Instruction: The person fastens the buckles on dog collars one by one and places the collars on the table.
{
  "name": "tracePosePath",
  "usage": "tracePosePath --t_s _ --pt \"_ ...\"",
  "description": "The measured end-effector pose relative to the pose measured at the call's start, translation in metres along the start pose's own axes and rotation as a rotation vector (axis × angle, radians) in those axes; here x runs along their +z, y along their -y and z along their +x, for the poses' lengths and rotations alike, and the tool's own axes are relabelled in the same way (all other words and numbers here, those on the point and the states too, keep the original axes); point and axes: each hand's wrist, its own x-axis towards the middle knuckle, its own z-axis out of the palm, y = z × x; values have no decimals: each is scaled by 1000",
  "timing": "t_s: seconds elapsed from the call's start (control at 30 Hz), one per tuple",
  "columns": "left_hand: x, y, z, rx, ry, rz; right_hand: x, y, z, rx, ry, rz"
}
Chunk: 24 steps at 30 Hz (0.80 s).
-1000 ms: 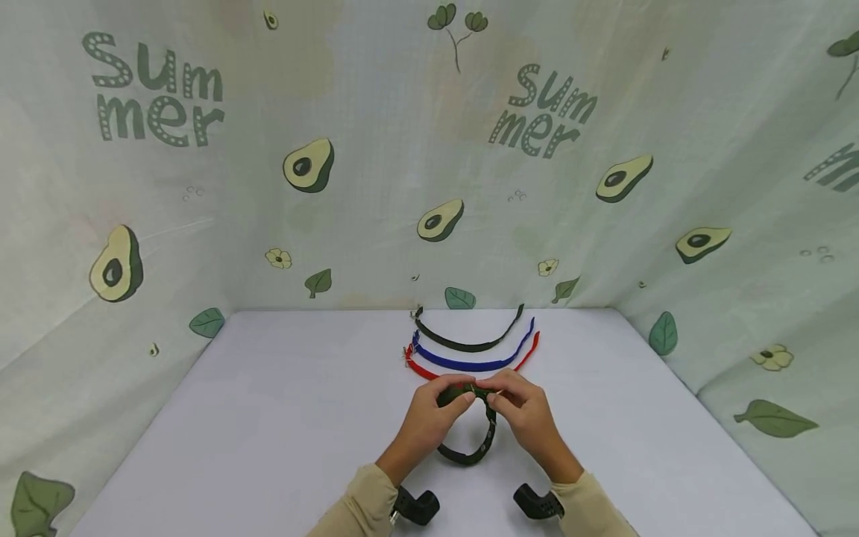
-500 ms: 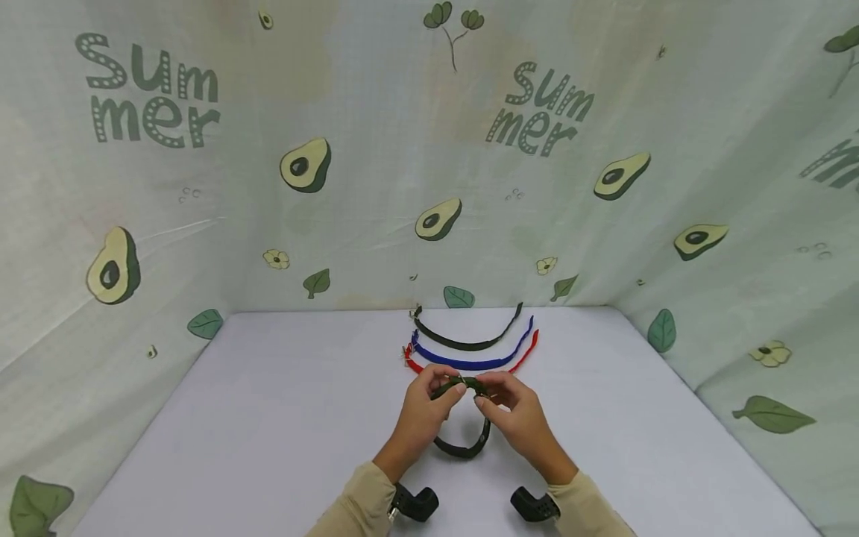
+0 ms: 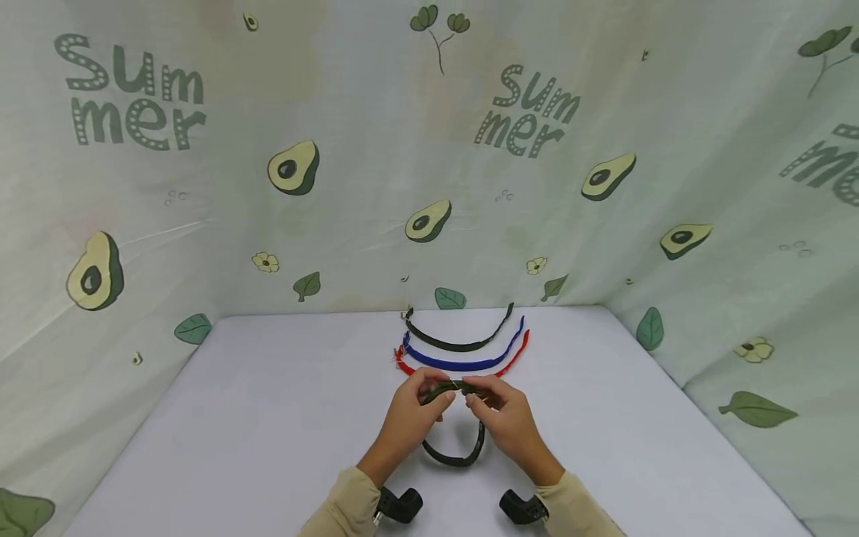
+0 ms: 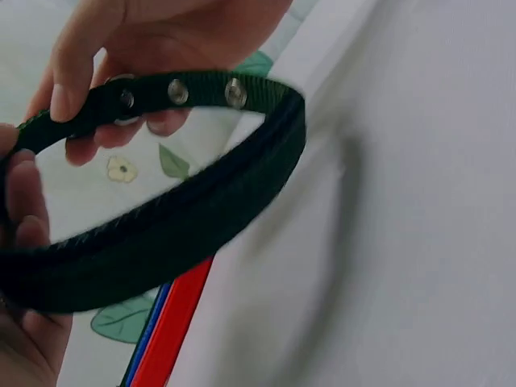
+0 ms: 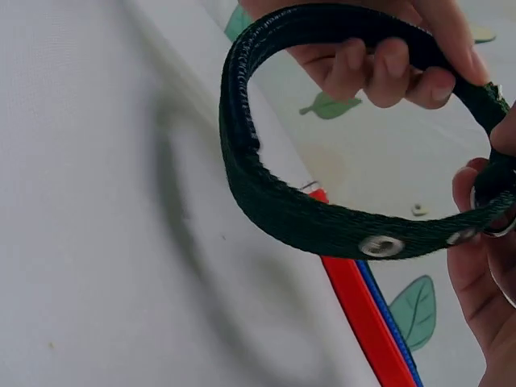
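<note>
A dark green dog collar [image 3: 452, 461], bent into a loop, hangs between both hands over the table. My left hand [image 3: 405, 415] pinches its padded band [image 5: 330, 24] on the left, thumb against the strap. With thumb and fingers, my right hand [image 3: 511, 426] grips the right side near the fastening. Metal eyelets [image 4: 177, 91] run along the narrow strap, and a metal ring [image 5: 501, 229] shows at the right hand's fingers. The hands' fingertips meet close together at the top of the loop. The fastening is mostly hidden behind fingers.
Beyond the hands, a black collar [image 3: 456, 347], a blue collar [image 3: 461, 366] and a red collar [image 3: 515, 359] lie in curved rows on the white table [image 3: 268, 432]. A printed curtain [image 3: 362, 186] stands behind. Black wrist devices [image 3: 403, 507] sit under both sleeves.
Both hands keep hold of the collar, and their fingertips have shifted along the strap at the top. The loop's eyelets have turned out of the head view, which has swung slightly right.
</note>
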Motion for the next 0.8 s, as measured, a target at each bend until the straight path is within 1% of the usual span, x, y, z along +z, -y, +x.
tracePosePath --t_s 0.1,0.2,0.33,0.4,0.53,0.63,0.7,0.8 --pt "-6 2 -1 -1 -24 81 4 -3 1 47 -15 53" --pt "-9 5 -2 22 -58 181 6 -2 1 97 -27 105" --pt "-11 9 -4 81 -113 314 7 0 -2 160 -26 119" --pt "-12 11 -6 96 -132 363 8 0 -4 179 -21 109" --pt "-15 12 -9 91 -149 406 9 0 -5 200 7 103" --pt "-19 11 -9 79 -151 397 10 -2 -4 222 48 99" --pt "-23 10 -8 76 -153 392 10 -4 -3 239 83 102" --pt "-33 9 -5 73 -166 390 10 -6 -2 268 167 132"
